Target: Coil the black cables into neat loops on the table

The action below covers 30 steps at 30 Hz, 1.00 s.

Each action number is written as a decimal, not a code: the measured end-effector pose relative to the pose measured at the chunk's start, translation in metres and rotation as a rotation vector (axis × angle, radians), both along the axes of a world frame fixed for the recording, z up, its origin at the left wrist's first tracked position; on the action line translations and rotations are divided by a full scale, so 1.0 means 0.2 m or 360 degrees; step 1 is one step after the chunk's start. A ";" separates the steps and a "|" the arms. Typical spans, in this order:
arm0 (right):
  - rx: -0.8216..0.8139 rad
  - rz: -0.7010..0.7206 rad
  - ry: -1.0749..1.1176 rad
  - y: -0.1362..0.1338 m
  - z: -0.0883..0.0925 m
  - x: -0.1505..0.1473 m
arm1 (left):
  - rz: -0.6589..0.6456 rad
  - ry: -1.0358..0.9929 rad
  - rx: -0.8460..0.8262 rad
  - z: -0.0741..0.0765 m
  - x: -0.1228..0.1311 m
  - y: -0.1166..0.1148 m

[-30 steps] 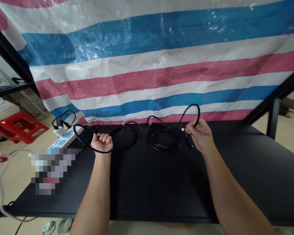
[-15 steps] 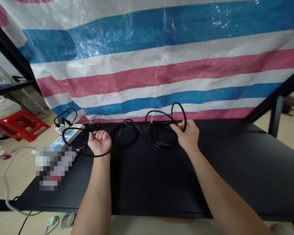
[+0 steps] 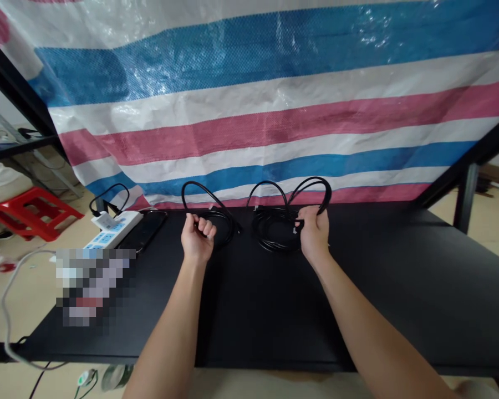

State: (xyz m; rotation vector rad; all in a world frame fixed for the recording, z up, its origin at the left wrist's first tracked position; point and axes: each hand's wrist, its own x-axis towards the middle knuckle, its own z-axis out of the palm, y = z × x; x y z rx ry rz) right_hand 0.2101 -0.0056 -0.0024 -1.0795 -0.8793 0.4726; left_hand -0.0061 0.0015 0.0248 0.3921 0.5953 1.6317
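Observation:
Toward the back of the black table, my left hand (image 3: 197,238) is closed around a black cable (image 3: 197,184). A loop of that cable arches up behind my fingers and runs down to a small coil at the back. To the right, my right hand (image 3: 314,233) grips a bunched black cable (image 3: 326,194) whose loops rise above the fingers. A short black end pokes out at the left side of this hand. Beside it on the table lies a larger coil of black cable (image 3: 268,244). Whether the two coils are joined I cannot tell.
A white power strip (image 3: 110,235) with a plug in it lies at the table's (image 3: 258,310) left end. Next to it is a dark phone (image 3: 149,230), near a blurred-out item (image 3: 97,288). A striped tarp (image 3: 253,127) hangs behind. A red stool (image 3: 35,213) stands on the floor.
My left hand has moved right, away from the power strip, and the cable loop across its wrist now arches behind it. My right hand shifted slightly left and holds more bunched loops.

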 end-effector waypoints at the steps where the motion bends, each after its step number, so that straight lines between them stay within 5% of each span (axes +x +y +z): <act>1: -0.0035 -0.0079 -0.0138 0.00 -0.01 0.01 | -0.0037 0.0022 0.0006 0.00 0.01 0.00; 8: -0.0327 -0.0369 -0.0813 -0.05 0.04 0.05 | -0.0151 0.0041 -0.0049 0.00 0.05 -0.03; 18: -0.0273 0.0203 0.0011 -0.03 0.07 0.01 | -0.0174 0.0282 -0.0087 -0.04 0.12 -0.02; 25: 0.0055 0.0260 -0.0326 -0.11 0.03 -0.13 | -0.0046 0.0415 -0.0040 -0.08 0.22 -0.05; 30: -0.0083 0.0121 -0.0411 -0.15 0.03 -0.20 | -0.0143 0.0511 0.0007 -0.09 0.23 -0.06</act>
